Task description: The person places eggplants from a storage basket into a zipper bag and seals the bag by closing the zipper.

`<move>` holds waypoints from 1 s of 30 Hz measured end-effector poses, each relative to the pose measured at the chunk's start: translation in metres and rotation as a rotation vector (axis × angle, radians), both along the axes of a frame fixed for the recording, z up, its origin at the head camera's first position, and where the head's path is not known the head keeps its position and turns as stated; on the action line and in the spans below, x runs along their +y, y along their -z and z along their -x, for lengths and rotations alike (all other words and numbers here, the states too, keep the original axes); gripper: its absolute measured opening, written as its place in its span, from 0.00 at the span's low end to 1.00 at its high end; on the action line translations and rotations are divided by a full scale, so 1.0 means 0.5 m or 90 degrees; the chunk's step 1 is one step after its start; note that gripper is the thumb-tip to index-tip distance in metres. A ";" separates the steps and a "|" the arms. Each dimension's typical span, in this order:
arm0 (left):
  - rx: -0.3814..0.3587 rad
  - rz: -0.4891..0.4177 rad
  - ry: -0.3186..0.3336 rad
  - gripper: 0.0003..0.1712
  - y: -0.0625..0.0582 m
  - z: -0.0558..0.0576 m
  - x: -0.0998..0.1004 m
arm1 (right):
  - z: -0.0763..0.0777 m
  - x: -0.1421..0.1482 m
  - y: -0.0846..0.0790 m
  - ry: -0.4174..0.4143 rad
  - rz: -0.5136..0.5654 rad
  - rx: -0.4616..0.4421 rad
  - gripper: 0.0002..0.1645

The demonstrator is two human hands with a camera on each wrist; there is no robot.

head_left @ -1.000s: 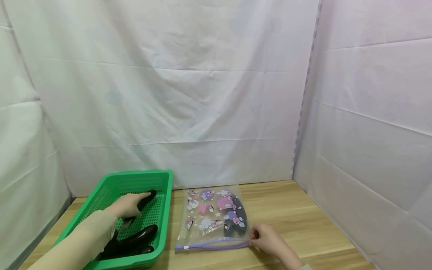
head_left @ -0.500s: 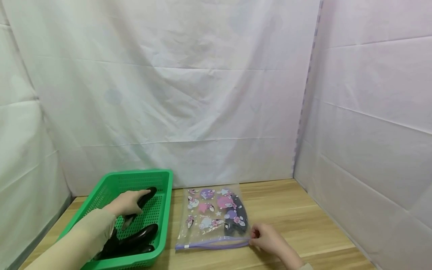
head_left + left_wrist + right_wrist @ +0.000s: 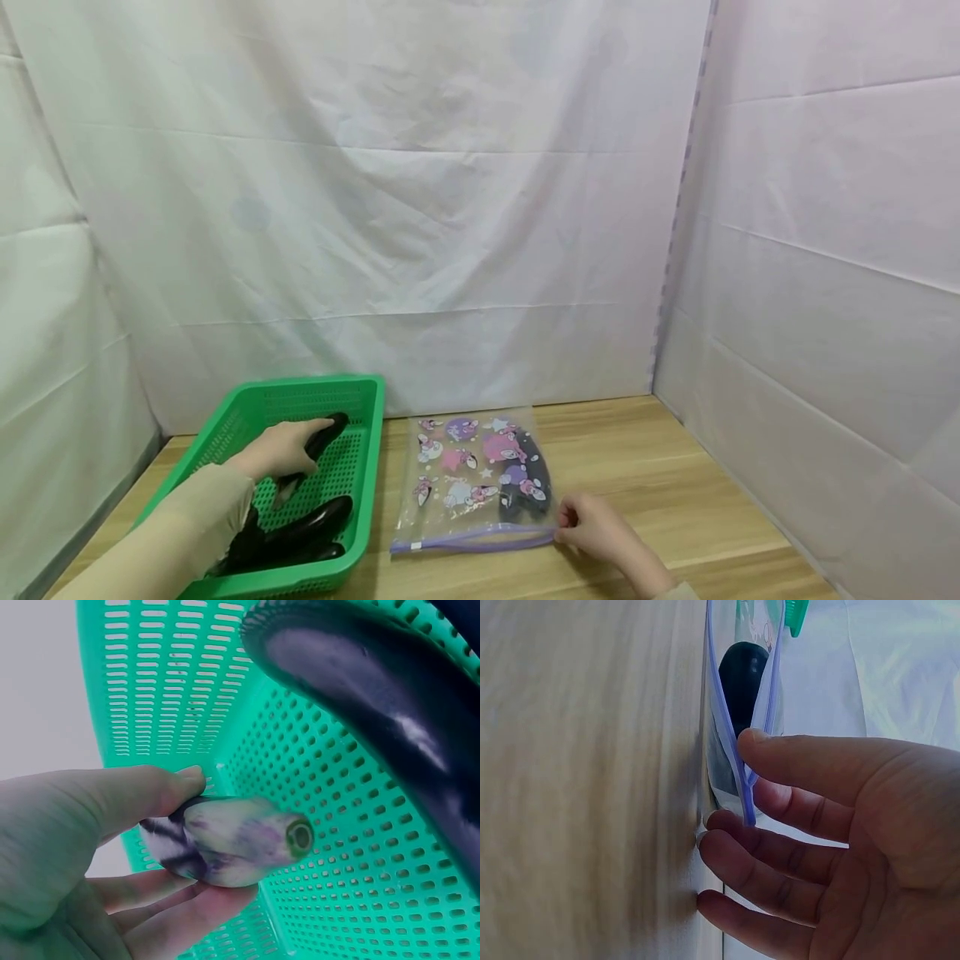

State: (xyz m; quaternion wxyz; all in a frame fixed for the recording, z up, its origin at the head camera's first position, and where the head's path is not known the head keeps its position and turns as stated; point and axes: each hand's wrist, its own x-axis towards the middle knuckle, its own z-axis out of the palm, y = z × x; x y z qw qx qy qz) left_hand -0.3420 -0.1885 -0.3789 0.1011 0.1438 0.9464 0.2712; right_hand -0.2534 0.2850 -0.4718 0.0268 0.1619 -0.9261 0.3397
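In the head view my left hand (image 3: 277, 450) reaches into the green basket (image 3: 366, 500) at the left and grips a dark eggplant (image 3: 334, 427). The left wrist view shows thumb and fingers around its pale stem end (image 3: 236, 832). Another glossy eggplant (image 3: 360, 682) lies beside it on the basket floor. My right hand (image 3: 600, 529) pinches the right corner of a clear, cartoon-printed zip bag (image 3: 442, 492), at its purple zipper (image 3: 748, 799). The bag's mouth is parted, and through it the right wrist view shows an eggplant (image 3: 742, 679) inside.
More eggplants (image 3: 311, 525) lie at the basket's near end, partly hidden by the left sleeve (image 3: 187, 525). Basket and bag stand side by side on a wooden table (image 3: 652, 467). White cloth (image 3: 420, 233) hangs behind and along both sides.
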 end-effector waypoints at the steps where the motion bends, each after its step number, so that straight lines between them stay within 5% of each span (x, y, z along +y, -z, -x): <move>1: -0.001 -0.001 0.003 0.43 -0.002 -0.001 0.000 | -0.001 0.000 -0.001 0.000 0.001 -0.001 0.14; 11: 0.059 0.047 0.027 0.42 -0.014 0.002 -0.008 | -0.002 -0.004 -0.002 0.009 -0.003 -0.001 0.14; 30: 0.068 0.045 0.034 0.42 -0.045 -0.004 -0.004 | -0.006 -0.005 -0.005 0.020 -0.008 -0.003 0.14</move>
